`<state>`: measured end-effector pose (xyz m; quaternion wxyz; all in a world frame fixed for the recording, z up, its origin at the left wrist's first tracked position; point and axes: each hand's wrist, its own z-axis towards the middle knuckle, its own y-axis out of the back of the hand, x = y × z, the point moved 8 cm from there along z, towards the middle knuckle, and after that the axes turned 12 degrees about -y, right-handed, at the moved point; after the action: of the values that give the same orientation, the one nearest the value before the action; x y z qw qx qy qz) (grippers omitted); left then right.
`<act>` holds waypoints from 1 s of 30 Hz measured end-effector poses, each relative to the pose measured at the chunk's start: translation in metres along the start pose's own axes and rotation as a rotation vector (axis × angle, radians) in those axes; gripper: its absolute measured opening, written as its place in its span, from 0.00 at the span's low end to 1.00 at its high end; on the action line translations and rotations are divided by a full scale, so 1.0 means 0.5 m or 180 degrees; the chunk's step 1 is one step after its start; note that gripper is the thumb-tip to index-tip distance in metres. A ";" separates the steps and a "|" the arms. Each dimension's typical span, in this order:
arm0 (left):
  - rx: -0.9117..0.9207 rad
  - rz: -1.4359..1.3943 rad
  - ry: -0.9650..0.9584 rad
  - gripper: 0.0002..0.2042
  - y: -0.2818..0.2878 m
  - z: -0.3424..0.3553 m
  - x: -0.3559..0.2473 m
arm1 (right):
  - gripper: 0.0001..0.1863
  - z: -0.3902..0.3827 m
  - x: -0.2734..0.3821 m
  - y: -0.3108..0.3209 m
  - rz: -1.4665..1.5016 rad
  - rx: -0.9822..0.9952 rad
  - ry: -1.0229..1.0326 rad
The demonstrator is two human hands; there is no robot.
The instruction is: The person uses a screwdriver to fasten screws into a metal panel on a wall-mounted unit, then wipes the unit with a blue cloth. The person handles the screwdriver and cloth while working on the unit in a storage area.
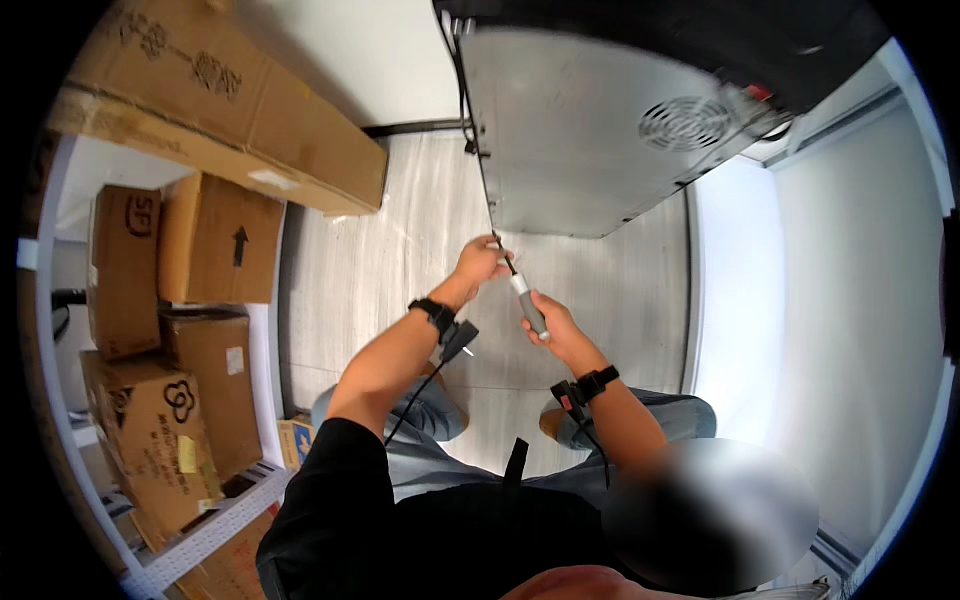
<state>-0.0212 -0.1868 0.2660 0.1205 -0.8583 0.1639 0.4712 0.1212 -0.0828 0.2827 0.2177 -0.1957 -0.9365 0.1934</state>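
Observation:
My right hand point(555, 325) is wrapped round the grey and white handle of a screwdriver point(530, 302). The dark shaft points up and left, its tip at the lower left corner of a large grey metal cabinet point(570, 130). Beside that corner, my left hand point(482, 262) has its fingers curled close to the tip and shaft. Whether those fingers pinch a screw, the shaft or the cabinet's edge is too small to make out. Both wrists carry black straps with small dark devices and cables.
Cardboard boxes point(215, 240) fill a white metal shelf point(265, 370) on my left, with a long carton point(240, 110) above them. A white wall panel point(860, 290) stands on the right. Pale wood-look floor point(400, 260) lies beneath. The cabinet has a round vent point(685, 123) and a black top edge.

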 end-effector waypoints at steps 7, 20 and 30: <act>0.0272 -0.0451 0.0031 0.15 -0.133 -0.241 -0.222 | 0.17 -0.363 0.088 -0.085 -0.0378 -0.0328 0.0097; 0.1988 0.0190 -0.0329 0.18 -0.443 -0.635 -0.651 | 0.19 -0.948 0.201 -0.145 -0.0573 -0.1738 0.1428; 0.4033 0.0853 -0.0168 0.15 -0.890 -0.891 -0.722 | 0.18 -1.397 0.055 0.023 0.0817 -0.3401 0.2877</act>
<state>0.3160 0.1211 0.8305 0.5478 -0.5810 0.5128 0.3151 0.4394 0.1331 0.8668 0.4346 -0.4455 -0.6907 -0.3682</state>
